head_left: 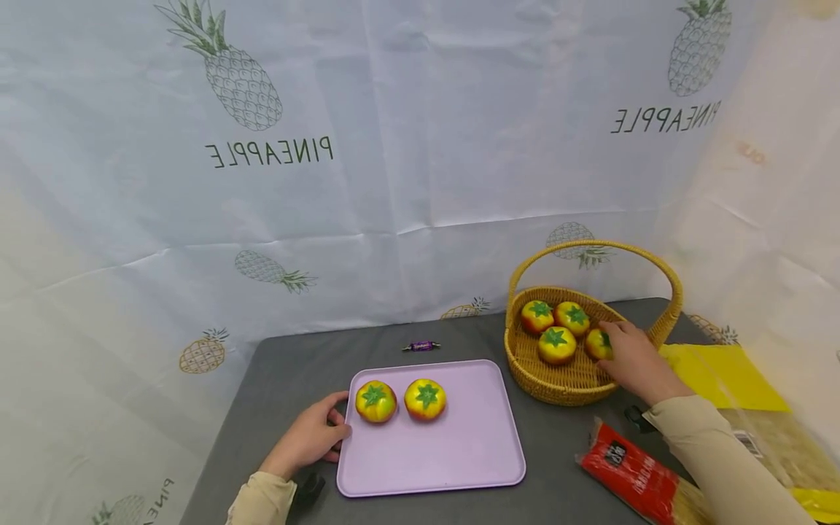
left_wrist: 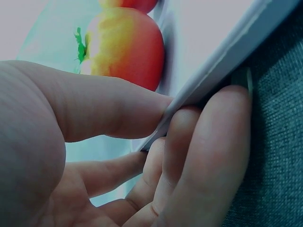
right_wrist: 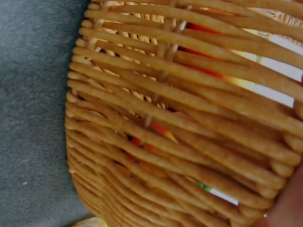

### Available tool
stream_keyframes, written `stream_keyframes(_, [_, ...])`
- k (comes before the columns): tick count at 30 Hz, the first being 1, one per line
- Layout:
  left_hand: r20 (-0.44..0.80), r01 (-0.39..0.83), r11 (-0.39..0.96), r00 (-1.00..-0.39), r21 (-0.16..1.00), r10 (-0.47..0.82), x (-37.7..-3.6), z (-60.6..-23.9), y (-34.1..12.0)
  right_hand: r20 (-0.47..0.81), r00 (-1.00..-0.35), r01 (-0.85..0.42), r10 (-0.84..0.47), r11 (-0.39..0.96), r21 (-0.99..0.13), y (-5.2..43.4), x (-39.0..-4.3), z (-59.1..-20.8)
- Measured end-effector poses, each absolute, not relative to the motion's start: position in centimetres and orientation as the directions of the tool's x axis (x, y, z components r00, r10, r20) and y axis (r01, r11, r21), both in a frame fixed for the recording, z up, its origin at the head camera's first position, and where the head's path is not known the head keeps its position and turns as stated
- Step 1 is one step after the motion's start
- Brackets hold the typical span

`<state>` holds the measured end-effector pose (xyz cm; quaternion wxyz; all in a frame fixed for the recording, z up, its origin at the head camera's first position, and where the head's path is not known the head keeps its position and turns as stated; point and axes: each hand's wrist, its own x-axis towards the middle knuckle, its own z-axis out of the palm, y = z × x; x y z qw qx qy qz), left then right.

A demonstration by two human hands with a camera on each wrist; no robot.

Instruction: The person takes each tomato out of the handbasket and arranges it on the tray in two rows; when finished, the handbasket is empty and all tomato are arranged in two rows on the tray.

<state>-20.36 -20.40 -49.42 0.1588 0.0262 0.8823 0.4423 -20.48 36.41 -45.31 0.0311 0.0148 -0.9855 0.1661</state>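
Observation:
My left hand (head_left: 341, 419) pinches the left edge of a lilac tray (head_left: 459, 452) on the grey table. In the left wrist view the thumb (left_wrist: 118, 106) lies on the tray's rim (left_wrist: 218, 66) and the fingers curl beneath it. Two yellow-red tomatoes (head_left: 375, 401) (head_left: 425, 399) sit on the tray's far left part, and one of them (left_wrist: 125, 45) shows just beyond the thumb. My right hand (head_left: 613, 348) reaches into a wicker basket (head_left: 564, 383) and grips the rightmost tomato (head_left: 596, 344). Three more tomatoes (head_left: 556, 344) lie in the basket. The right wrist view shows mainly the basket's woven wall (right_wrist: 165, 123).
A purple wrapped candy (head_left: 421, 345) lies behind the tray. A red noodle packet (head_left: 628, 474) lies at the front right under my right forearm, and a yellow bag (head_left: 722, 372) lies right of the basket. A pineapple-print cloth hangs behind the table.

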Motion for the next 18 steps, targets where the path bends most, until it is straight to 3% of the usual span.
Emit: stream_keyframes(18, [-0.267,-0.097,0.620,-0.945,0.778,0.187,-20.54,-49.71,-20.64,0.103,-0.995,-0.040,-0.009,0.952,-0.305,36.14,-21.02,-45.33])
